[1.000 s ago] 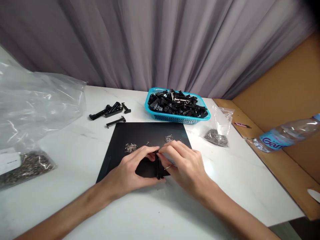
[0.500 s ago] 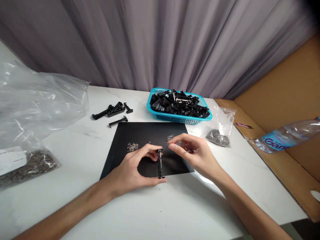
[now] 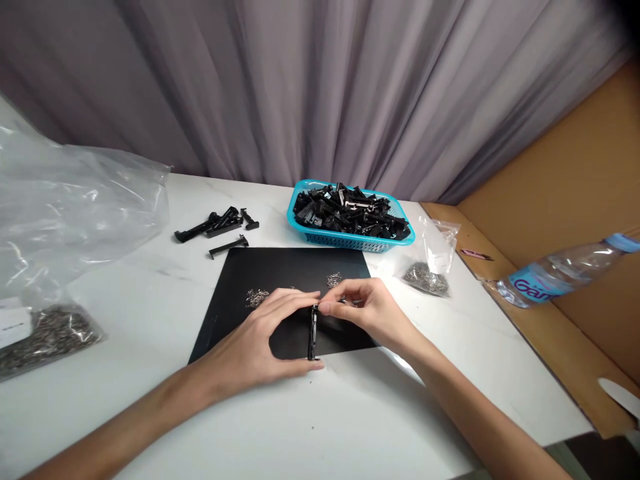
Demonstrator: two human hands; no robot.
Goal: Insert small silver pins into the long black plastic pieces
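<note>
A slim black plastic part (image 3: 313,333) stands lengthwise between the thumb and fingers of my left hand (image 3: 265,337), which grips it by its two ends. My right hand (image 3: 367,310) is pinched at the far end of that part, its fingertips touching there. Whatever lies inside the pinch is too small to make out. Under both hands is a black mat (image 3: 240,270). One small heap of metal pieces (image 3: 257,297) lies on it beside my left fingers, and another small heap (image 3: 333,280) lies just beyond my right fingers.
A blue basket (image 3: 345,241) full of black parts stands behind the mat. Several loose black parts (image 3: 225,223) lie to its left. Clear bags of metal pieces sit at the left (image 3: 55,333) and right (image 3: 427,277). A water bottle (image 3: 545,280) lies on cardboard at the right.
My right hand has moved in from the right, and its fingertips now meet the far end of the black part. The whole view has shifted slightly.
</note>
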